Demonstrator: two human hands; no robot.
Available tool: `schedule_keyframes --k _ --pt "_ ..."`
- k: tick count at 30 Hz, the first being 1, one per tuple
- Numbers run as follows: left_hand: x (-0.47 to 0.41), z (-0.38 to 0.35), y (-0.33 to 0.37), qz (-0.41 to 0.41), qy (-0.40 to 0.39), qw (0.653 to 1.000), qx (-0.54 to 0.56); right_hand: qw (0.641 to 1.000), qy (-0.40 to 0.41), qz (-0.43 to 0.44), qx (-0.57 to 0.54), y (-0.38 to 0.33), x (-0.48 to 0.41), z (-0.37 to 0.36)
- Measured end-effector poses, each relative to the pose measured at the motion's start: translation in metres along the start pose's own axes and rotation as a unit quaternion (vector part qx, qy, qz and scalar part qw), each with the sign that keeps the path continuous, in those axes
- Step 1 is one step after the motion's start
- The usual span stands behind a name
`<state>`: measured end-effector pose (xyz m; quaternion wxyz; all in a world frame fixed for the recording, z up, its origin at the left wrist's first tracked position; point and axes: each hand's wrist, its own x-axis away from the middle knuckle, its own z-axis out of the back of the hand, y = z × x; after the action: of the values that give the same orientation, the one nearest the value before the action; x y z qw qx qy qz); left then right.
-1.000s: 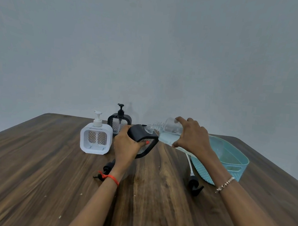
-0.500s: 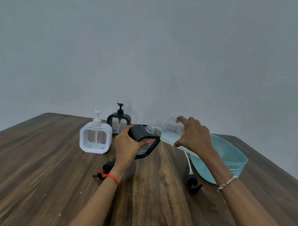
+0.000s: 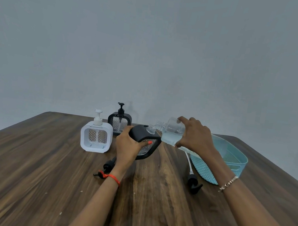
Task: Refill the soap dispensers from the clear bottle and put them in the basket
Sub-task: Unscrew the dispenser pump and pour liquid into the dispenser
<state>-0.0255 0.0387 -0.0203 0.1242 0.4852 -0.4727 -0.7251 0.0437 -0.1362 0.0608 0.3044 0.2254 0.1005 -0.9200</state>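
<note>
Black soap dispenser point(image 3: 139, 134) only: gripped it in left hand point(image 3: 127, 146), tipped clear bottle point(image 3: 172, 132) clutched in right hand point(image 3: 196, 136), got none in basket point(image 3: 239, 155).

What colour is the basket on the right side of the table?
The basket is light teal-blue with a woven texture; it shows in the head view, the only one.

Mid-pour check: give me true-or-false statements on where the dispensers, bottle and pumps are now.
The right hand holds the clear bottle tipped toward the tilted black dispenser gripped by the left hand. True.
The white dispenser sits in the basket. False: it stands on the table, left of the hands.
The tilted black dispenser has its pump fitted. False: its neck is open; a black pump lies on the table beside the basket.
The rear black dispenser has its pump on. True.
</note>
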Motion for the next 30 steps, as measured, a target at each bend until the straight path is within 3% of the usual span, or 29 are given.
schedule_keyframes --k 30 --pt "0.0029 0.0003 -0.0018 0.026 0.0 1.0 0.011 1.0 -0.007 0.009 0.012 -0.0015 -0.0009 0.0011"
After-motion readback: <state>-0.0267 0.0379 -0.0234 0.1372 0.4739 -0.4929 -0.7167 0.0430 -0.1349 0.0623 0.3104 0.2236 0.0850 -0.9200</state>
